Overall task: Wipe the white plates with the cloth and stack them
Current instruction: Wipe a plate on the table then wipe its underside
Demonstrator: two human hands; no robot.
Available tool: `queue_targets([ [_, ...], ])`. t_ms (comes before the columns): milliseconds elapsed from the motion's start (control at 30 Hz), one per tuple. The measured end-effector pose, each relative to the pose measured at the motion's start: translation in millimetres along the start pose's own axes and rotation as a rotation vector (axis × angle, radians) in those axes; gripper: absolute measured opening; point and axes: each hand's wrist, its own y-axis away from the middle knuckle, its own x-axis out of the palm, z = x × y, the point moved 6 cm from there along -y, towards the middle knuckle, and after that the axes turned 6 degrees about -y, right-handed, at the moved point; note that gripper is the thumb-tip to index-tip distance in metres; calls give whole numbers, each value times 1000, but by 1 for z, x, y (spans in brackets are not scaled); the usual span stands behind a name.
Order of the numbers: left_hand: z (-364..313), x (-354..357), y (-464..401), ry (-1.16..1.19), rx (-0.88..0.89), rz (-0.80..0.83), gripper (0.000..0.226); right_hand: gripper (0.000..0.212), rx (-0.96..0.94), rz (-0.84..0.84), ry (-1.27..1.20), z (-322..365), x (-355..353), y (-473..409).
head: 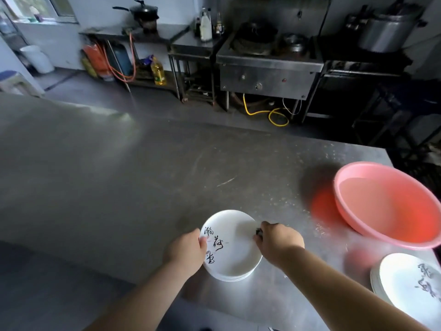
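Wiping top plate [235, 244] of a small stack on the table [119, 187].
Left hand [185, 250] gripping rim at 9 o'clock; right hand [278, 242] pinching dark cloth [259, 231] at 3 o'clock; pink basin [391, 204] holding water at 2 o'clock.

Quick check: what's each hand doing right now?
Left hand: grips the top plate's left rim.
Right hand: curled round something small and dark, likely the cloth.

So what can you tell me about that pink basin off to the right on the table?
The pink basin is a wide, round, shallow tub that looks like smooth plastic, with a rolled rim. It sits upright near the right edge of the steel table, beyond a stack of white plates at the lower right. It casts a reddish glow on the metal beside it. I cannot tell whether it holds water. Neither hand touches it.
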Motion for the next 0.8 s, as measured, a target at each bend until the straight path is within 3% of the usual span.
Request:
queue_targets([
  [133,-2,-2,-4,11,21,8,36,30,50,-4,-25,-5,3,5],
  [367,-46,-17,-5,250,68,-19,36,24,181,-55,-436,-47,-12,33],
  [600,-133,-2,26,405,194,48,7,23,298,-128,-579,-135,-35,81],
  [800,-198,55,62,306,257,152,8,25,428,-50,-610,-204,-11,118],
])
